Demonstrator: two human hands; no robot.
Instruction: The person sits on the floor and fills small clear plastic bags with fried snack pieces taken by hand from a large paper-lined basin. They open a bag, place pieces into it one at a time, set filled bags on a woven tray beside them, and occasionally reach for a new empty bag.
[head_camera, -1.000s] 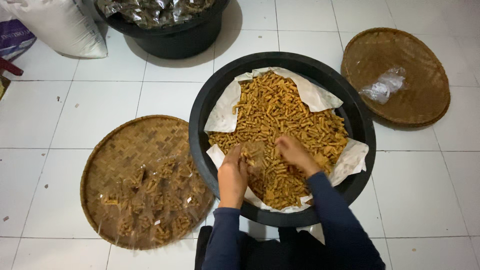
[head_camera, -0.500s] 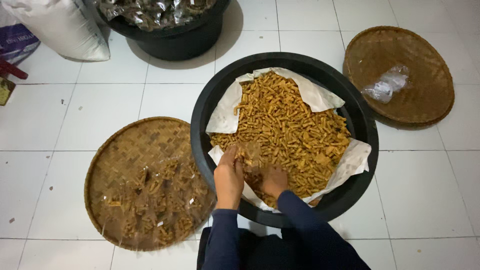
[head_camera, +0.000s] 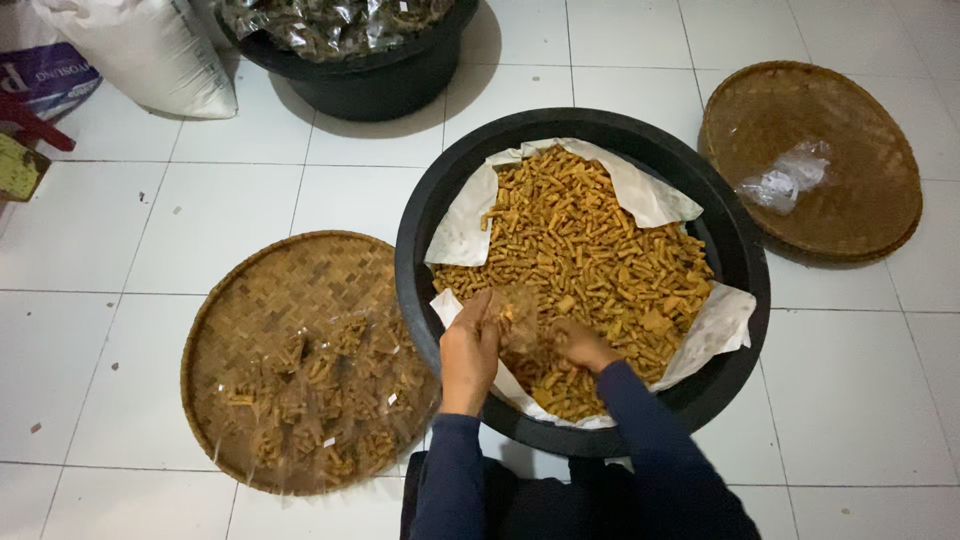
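I sat on the white tiled floor (head_camera: 200, 215) with the big black tub (head_camera: 420, 240) right in front of me, lined with white paper (head_camera: 640, 190) and heaped with golden-brown stick snacks (head_camera: 590, 250). My left hand (head_camera: 468, 350) was at the near-left rim of the tub, its grip clamped on the mouth of a small clear plastic bag (head_camera: 518, 312) that hung just over the snacks. My right hand (head_camera: 580, 345) lay low in the pile just right of the bag, fingers curled together among the sticks — whether they were closed on any I could not tell, since the bag and the heap hid the fingertips. The two hands were near each other, the bag between them.

To the left of the tub, touching its side, lay a round woven tray (head_camera: 290, 290) carrying filled clear packets of the same snack (head_camera: 320, 400), spread over its near and right part. Far right, apart from the tub, sat a second woven tray (head_camera: 850, 200) with a bunch of crumpled clear plastic (head_camera: 785, 180) on it. At the far edge stood another black tub (head_camera: 370, 80) full of shiny wrapped packets (head_camera: 330, 22), and a white sack (head_camera: 140, 50) leaned at the far left — beside it a bit of purple packaging (head_camera: 50, 75).
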